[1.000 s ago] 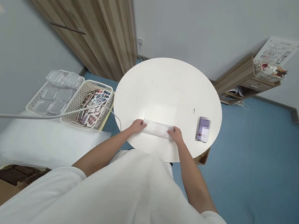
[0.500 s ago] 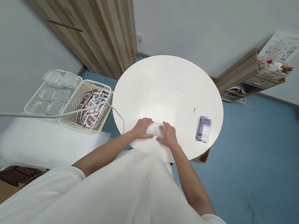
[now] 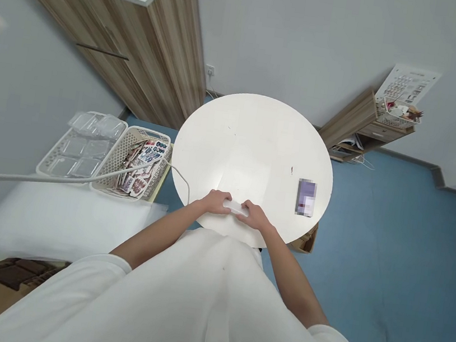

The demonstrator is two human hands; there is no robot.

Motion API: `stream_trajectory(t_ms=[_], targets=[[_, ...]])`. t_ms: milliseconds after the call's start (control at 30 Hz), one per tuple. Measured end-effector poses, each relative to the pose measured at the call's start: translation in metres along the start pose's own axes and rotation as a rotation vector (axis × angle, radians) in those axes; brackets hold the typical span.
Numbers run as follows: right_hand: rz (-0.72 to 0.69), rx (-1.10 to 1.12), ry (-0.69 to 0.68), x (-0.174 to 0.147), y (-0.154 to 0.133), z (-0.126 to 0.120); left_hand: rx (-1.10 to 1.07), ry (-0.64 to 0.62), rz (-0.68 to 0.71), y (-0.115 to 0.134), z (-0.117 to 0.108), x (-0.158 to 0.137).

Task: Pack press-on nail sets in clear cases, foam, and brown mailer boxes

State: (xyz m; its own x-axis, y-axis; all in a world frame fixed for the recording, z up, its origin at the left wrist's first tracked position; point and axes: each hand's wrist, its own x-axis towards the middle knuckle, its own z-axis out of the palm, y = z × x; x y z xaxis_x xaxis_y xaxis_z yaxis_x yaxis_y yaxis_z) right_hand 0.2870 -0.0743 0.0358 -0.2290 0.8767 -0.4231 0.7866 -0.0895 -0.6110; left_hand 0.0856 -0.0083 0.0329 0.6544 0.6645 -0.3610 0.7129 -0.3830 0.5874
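Between my two hands, near the front edge of the round white table (image 3: 254,135), is a small white oblong packet (image 3: 235,207). It looks smooth and pale, and its exact kind cannot be made out. My left hand (image 3: 217,202) grips its left end, fingers curled over the far side and thumb on the near side. On the other end my right hand (image 3: 255,216) closes in the same way. Part of each end is covered by fingers. To the right on the table lies a purple and white item (image 3: 306,198), blurred out.
At the left stand a basket of clear plastic boxes (image 3: 87,146) and a basket of printed nail sheets (image 3: 144,165). A stack of translucent white sheets (image 3: 71,228) lies nearer. A white cable (image 3: 126,170) crosses above the baskets. Wooden cabinets (image 3: 151,52) stand behind.
My hands have gone from lying flatter over the packet to gripping its ends, fingers curled. The packet sits slightly nearer me and looks narrower. The camera view has tilted up a little.
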Motion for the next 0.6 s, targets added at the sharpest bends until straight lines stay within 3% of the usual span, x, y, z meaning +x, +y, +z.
stream_trajectory(t_ms=[167,333,600], targets=[[0.077,0.201,0.049,-0.020,0.002,0.003,-0.250,0.027,-0.069,-0.004,0.003,-0.009],[0.127,0.250,0.112,-0.011,0.005,-0.003,-0.458,0.098,-0.128,-0.014,-0.001,-0.012],[0.168,0.426,0.228,-0.004,0.014,-0.004,-0.325,0.249,-0.298,-0.028,0.013,-0.006]])
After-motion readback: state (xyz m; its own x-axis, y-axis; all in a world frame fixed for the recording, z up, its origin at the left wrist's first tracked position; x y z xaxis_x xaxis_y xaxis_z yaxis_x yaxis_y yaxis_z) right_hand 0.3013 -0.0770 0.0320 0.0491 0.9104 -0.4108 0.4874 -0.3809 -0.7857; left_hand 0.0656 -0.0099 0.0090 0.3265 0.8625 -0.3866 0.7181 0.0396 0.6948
